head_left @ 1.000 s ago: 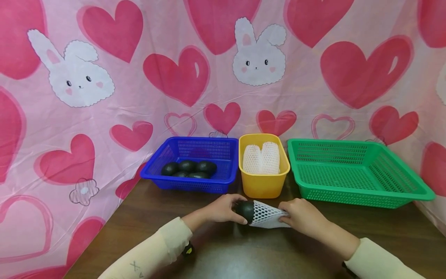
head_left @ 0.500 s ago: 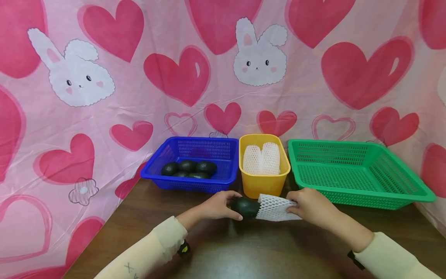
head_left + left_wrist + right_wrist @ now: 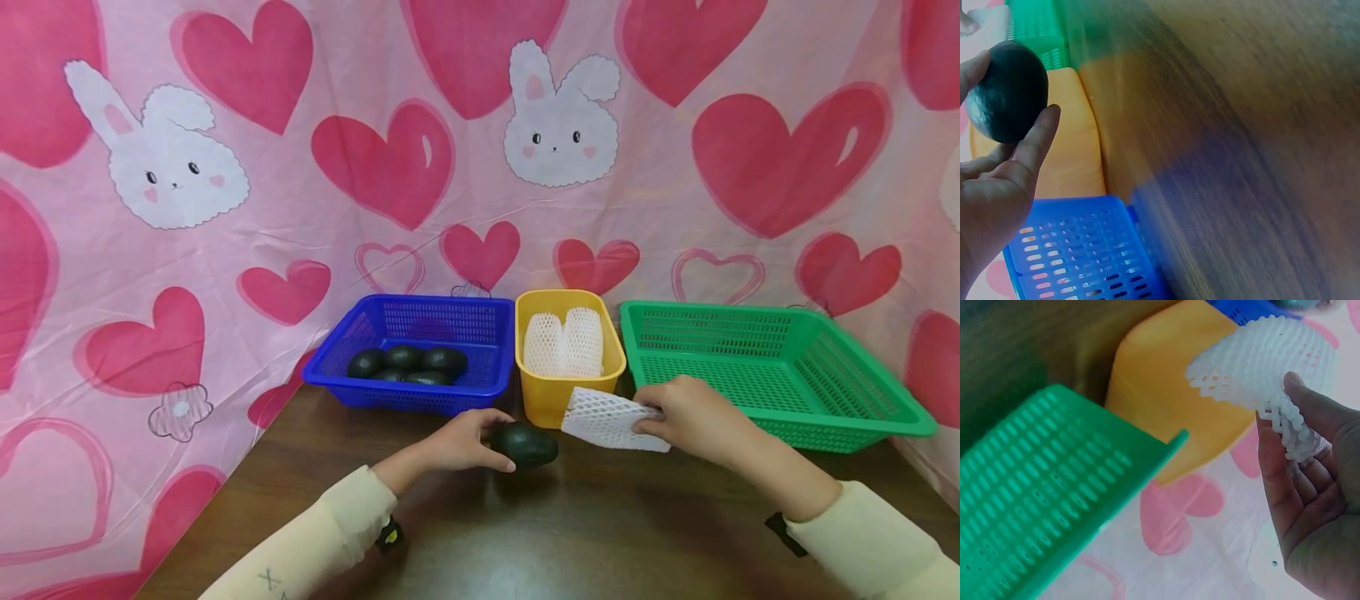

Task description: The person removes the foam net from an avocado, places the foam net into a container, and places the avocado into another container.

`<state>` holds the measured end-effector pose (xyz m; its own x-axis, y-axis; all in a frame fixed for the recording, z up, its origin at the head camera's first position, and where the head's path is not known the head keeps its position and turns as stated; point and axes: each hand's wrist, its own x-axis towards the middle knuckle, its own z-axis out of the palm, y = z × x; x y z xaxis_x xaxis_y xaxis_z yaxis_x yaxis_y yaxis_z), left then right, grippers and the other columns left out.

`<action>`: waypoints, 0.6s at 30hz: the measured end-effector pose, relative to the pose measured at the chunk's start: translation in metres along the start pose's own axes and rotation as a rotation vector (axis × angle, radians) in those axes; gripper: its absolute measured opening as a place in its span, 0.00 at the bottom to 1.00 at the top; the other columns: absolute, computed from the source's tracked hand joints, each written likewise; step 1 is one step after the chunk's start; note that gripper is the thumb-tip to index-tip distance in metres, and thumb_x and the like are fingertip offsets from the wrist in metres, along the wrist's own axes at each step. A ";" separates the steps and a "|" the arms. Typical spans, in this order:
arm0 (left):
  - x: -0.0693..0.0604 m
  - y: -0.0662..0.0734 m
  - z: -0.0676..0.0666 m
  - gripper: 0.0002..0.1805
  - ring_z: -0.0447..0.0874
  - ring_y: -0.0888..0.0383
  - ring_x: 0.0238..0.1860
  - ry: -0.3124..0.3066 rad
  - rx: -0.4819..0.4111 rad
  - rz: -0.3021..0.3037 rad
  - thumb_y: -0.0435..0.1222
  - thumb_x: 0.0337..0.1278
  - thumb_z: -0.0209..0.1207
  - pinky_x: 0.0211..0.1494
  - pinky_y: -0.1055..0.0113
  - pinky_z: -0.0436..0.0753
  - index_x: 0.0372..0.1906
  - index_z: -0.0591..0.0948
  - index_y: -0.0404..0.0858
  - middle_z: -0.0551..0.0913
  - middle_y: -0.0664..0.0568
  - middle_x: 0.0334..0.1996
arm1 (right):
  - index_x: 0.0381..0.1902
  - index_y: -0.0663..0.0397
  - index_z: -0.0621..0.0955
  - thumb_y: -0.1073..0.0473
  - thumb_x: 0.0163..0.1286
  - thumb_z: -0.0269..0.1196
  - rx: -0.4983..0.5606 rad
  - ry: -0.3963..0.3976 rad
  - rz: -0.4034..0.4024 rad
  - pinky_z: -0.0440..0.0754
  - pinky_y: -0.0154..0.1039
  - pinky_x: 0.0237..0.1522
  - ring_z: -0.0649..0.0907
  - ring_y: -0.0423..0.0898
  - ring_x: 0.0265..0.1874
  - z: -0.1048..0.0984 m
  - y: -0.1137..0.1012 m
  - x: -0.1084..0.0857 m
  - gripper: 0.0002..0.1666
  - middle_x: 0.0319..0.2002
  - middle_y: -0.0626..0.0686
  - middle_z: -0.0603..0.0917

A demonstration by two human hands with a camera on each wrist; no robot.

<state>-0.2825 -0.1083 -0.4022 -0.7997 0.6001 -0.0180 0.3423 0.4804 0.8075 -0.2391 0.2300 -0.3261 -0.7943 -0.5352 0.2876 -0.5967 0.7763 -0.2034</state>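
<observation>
A dark green avocado (image 3: 528,445) is held by my left hand (image 3: 467,443), thumb on the near side and fingers on the far side. In the left wrist view the bare avocado (image 3: 1011,94) sits between thumb and fingers. My right hand (image 3: 693,421) pinches one end of a white foam net sleeve (image 3: 609,419), which points left toward the avocado but is apart from it. The right wrist view shows the foam net sleeve (image 3: 1272,362) flattened, its gathered end between thumb and fingers.
A blue basket (image 3: 420,402) at the back left holds several avocados (image 3: 444,361). Beside it stands a yellow bin (image 3: 543,400) with white foam net sleeves (image 3: 562,343). A green basket (image 3: 750,421) is at the right. All stand on a brown wooden table (image 3: 525,533) before a pink heart-patterned cloth (image 3: 480,200).
The foam net sleeve has come off the avocado as my right hand moved right and up with it. My left hand keeps the avocado, having shifted slightly left.
</observation>
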 end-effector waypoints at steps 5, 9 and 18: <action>-0.002 0.000 0.000 0.33 0.81 0.59 0.48 0.002 0.009 -0.015 0.40 0.43 0.75 0.53 0.64 0.78 0.58 0.76 0.38 0.80 0.52 0.50 | 0.24 0.45 0.80 0.57 0.50 0.77 -0.023 0.028 -0.003 0.71 0.31 0.17 0.69 0.33 0.15 -0.012 -0.001 0.005 0.13 0.18 0.37 0.76; -0.004 -0.001 0.000 0.34 0.80 0.59 0.49 -0.006 0.013 -0.022 0.42 0.44 0.75 0.52 0.64 0.79 0.59 0.76 0.38 0.80 0.53 0.51 | 0.25 0.48 0.81 0.57 0.50 0.77 -0.026 0.031 0.001 0.73 0.31 0.17 0.71 0.34 0.16 -0.021 -0.003 0.009 0.13 0.21 0.40 0.80; -0.004 -0.003 -0.001 0.33 0.81 0.60 0.46 -0.007 -0.002 0.005 0.40 0.43 0.75 0.50 0.66 0.79 0.57 0.76 0.36 0.81 0.52 0.48 | 0.30 0.52 0.84 0.58 0.53 0.76 -0.019 0.077 0.027 0.78 0.34 0.23 0.77 0.38 0.20 -0.038 -0.001 0.033 0.10 0.23 0.43 0.81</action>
<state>-0.2804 -0.1128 -0.4044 -0.7945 0.6070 -0.0186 0.3448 0.4760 0.8090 -0.2609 0.2245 -0.2808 -0.7984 -0.4876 0.3534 -0.5726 0.7963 -0.1948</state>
